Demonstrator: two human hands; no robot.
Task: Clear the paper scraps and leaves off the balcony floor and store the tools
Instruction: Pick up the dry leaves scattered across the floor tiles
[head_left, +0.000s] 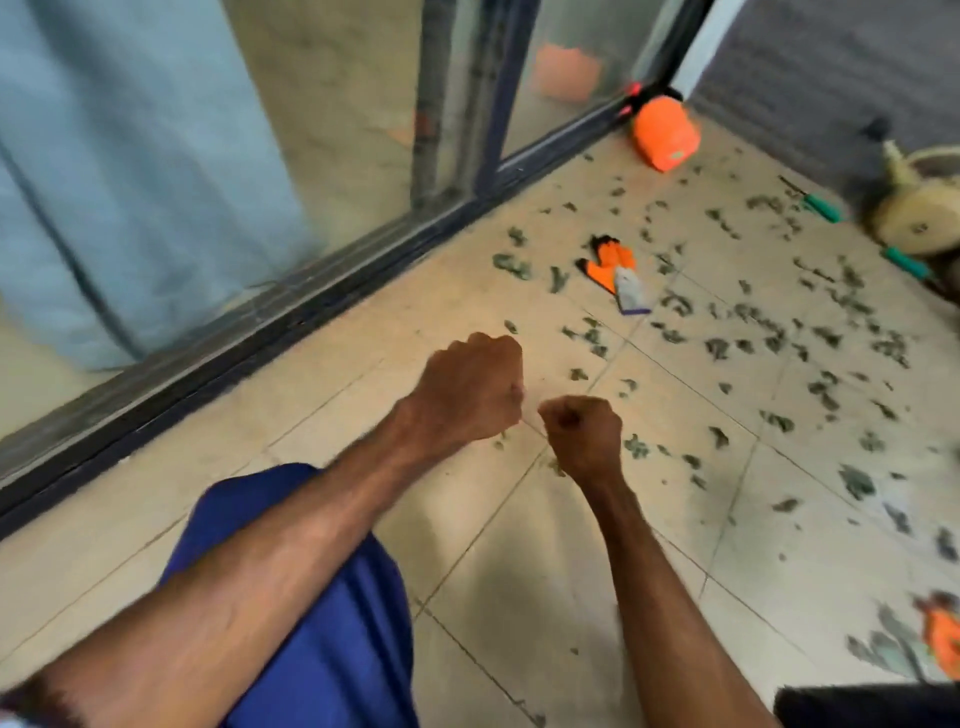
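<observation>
The floor (519, 597) is smooth pale tile, faintly glossy. At eleven o'clock the door frame (311, 312) is dark metal around glass (597, 31); the glove (610, 265) looks cloth.

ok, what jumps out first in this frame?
Two clenched fists at centre, left hand and right hand. Scattered green scraps litter the floor to the right. An orange glove lies among them, and an orange container sits in the far corner.
</observation>
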